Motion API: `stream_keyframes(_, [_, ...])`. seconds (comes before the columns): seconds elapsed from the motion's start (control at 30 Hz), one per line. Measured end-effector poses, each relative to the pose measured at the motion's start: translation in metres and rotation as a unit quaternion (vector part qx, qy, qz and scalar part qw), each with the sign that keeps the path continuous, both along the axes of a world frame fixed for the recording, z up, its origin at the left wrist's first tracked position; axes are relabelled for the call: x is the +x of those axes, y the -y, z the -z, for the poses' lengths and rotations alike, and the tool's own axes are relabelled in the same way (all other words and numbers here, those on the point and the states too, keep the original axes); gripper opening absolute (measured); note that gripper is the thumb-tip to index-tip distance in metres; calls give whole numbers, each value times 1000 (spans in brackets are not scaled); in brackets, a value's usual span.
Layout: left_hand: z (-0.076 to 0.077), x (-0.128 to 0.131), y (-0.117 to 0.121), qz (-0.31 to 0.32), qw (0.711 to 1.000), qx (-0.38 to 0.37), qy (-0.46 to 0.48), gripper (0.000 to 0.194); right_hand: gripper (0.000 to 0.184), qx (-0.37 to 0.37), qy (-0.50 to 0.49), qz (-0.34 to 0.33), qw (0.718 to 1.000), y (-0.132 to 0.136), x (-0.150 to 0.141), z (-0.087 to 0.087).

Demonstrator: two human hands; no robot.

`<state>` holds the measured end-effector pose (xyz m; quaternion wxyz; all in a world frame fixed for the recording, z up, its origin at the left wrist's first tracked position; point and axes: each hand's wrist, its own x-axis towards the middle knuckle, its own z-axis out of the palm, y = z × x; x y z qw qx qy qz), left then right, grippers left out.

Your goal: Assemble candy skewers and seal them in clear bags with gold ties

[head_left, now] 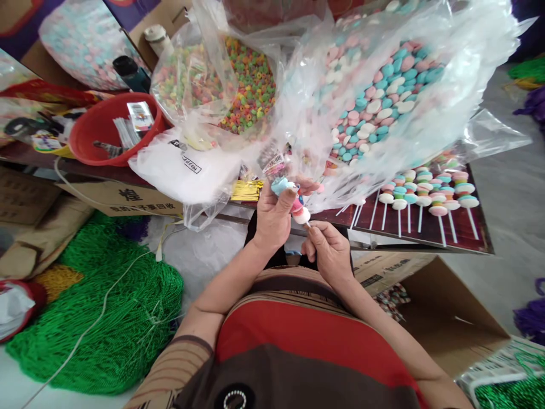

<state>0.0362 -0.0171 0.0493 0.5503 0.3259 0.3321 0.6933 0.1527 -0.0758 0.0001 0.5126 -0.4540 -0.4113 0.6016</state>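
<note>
A marshmallow lollipop (301,215) is held over the table's front edge, with blue, pink and white pieces in a row. My left hand (273,221) is closed around its upper part, thumb pressed on the candy. Beyond those fingers a clear printed wrapper (273,163) sticks up; I cannot tell how far down it reaches over the candy. My right hand (328,248) pinches the stick just below the white piece. To the right, several finished marshmallow sticks (423,190) lie in a row on the dark red table (472,230), their white sticks toward me.
A big plastic bag of pastel marshmallows (383,96) stands behind my hands. Left of it are a bag of colourful ring candies (249,79), white printed bags (170,165) and a red basin (80,147). An open cardboard box (451,307) and green netting (106,312) are below.
</note>
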Motion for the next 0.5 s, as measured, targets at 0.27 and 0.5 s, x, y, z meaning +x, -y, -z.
stream_keyframes(0.27, [-22, -28, -3, 72, 997, -14, -11, 56, 25, 41, -4, 23, 999, -5, 3, 4])
stream_keyframes(0.5, [-12, 3, 4, 62, 998, -13, -5, 38, 27, 73, 63, 72, 993, -11, -2, -6])
